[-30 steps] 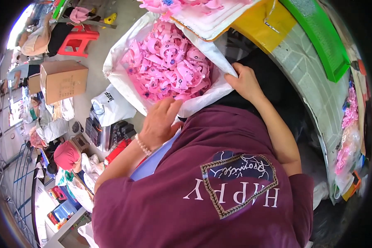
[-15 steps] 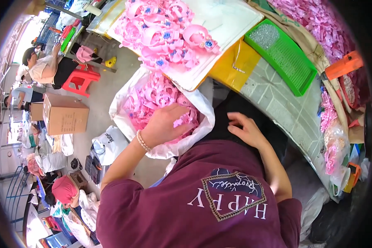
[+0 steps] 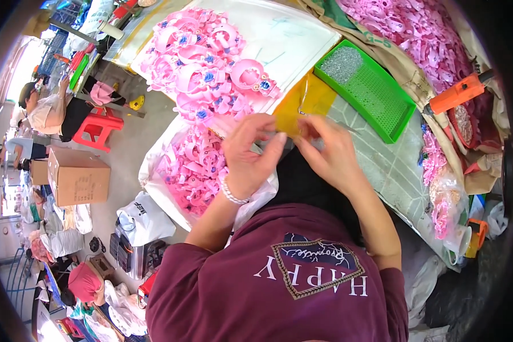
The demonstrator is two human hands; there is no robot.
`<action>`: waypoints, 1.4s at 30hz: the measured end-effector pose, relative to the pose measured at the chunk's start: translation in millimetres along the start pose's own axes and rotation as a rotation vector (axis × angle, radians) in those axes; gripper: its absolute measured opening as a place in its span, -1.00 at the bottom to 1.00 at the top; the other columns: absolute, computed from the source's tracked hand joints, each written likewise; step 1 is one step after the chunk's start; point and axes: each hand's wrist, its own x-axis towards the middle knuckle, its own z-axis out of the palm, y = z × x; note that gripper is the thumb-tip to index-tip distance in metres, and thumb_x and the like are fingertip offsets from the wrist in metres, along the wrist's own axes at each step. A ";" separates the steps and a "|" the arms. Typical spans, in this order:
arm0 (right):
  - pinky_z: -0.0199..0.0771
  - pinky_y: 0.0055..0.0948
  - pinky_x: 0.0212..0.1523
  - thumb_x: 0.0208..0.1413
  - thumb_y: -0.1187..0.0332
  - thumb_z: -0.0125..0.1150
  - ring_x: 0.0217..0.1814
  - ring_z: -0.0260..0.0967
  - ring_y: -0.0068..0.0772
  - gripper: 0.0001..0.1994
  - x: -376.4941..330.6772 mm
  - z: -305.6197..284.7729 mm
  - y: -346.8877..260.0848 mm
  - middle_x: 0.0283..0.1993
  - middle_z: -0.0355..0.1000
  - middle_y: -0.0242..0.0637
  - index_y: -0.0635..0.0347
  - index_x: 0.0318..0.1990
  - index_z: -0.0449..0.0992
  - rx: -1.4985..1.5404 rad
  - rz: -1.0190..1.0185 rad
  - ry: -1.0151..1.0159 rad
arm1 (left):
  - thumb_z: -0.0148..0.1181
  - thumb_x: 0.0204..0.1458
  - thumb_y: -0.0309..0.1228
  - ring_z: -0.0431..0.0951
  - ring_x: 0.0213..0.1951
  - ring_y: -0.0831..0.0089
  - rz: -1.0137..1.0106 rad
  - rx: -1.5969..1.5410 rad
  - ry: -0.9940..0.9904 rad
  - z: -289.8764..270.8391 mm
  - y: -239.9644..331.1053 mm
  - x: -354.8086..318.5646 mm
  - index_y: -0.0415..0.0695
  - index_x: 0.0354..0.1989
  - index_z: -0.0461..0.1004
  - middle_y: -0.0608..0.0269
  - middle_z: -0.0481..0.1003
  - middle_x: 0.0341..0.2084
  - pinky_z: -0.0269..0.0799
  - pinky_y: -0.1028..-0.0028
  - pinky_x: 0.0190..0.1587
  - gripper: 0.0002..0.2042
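Observation:
My left hand [image 3: 252, 154], with a beaded bracelet on the wrist, is raised over the edge of a white sack [image 3: 154, 168]. Its fingers are curled and closed; whatever they hold is hidden. Close by on the right, my right hand [image 3: 329, 153] has thumb and fingertips pressed together, and I cannot make out anything in them. The fingertips of both hands almost meet in front of the yellow-taped board edge [image 3: 312, 98]. Pink plastic pieces with blue parts [image 3: 192, 165] fill the sack. More pink ring-shaped pieces with blue flowers [image 3: 202, 62] are heaped on the white board [image 3: 285, 28].
A green perforated tray [image 3: 376, 94] with small silvery bits lies on the table [image 3: 382, 165]. Beside it are an orange-handled tool [image 3: 456, 94] and a big sack of pink pieces [image 3: 410, 34]. Cartons [image 3: 80, 176], a red stool [image 3: 100, 128] and seated people are on the left.
My left hand has come up out of the sack and moved right. My right hand has risen from my lap to meet it. The view has shifted slightly.

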 end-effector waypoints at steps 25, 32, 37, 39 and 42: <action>0.40 -0.32 -0.28 -0.17 0.38 0.35 -0.28 0.40 -0.15 -0.71 51.5 21.9 29.3 -0.34 0.42 -0.18 0.24 -0.26 0.46 -0.086 -0.103 0.333 | 0.00 0.14 -0.52 0.50 -0.27 0.50 -0.494 -0.580 -0.065 40.5 -24.2 -24.9 -0.26 0.04 0.30 0.18 0.46 -0.21 0.46 0.57 -0.25 -0.71; 0.42 -0.27 -0.33 -0.29 0.47 0.35 -0.31 0.39 -0.11 -0.68 -9.6 2.2 33.8 -0.32 0.41 -0.15 0.24 -0.28 0.45 -0.281 -0.221 0.462 | -0.18 0.26 -0.42 0.34 0.07 0.38 -0.593 -0.958 -0.038 75.0 -15.5 -2.5 -0.22 0.22 0.12 0.16 0.31 0.08 0.26 0.37 0.13 -0.63; 0.46 -0.28 -0.23 -0.31 0.42 0.41 -0.22 0.41 -0.09 -0.57 -35.3 -21.8 36.8 -0.21 0.40 -0.09 0.29 -0.20 0.43 -0.313 -0.145 0.382 | -0.19 0.24 -0.45 0.40 -0.02 0.43 -0.751 -1.043 -0.153 96.4 -12.7 -0.9 -0.18 0.22 0.13 0.23 0.36 0.00 0.33 0.41 0.04 -0.63; 0.46 -0.26 -0.19 -0.32 0.40 0.42 -0.19 0.41 -0.08 -0.55 -41.1 -45.0 33.7 -0.19 0.41 -0.08 0.30 -0.18 0.43 -0.376 -0.126 0.462 | -0.15 0.22 -0.41 0.41 -0.02 0.40 -0.787 -1.070 -0.219 104.8 -21.4 1.6 -0.16 0.19 0.16 0.20 0.38 -0.01 0.36 0.37 0.03 -0.64; 0.34 -0.24 0.03 -0.30 0.36 0.42 0.05 0.33 -0.11 -0.42 -52.1 -93.3 40.3 -0.01 0.34 -0.04 0.30 -0.03 0.37 -0.594 -0.079 0.711 | -0.07 0.15 -0.37 0.49 -0.10 0.29 -0.930 -1.191 -0.269 109.3 -28.3 3.2 -0.11 0.13 0.21 0.10 0.40 -0.05 0.48 0.29 -0.11 -0.64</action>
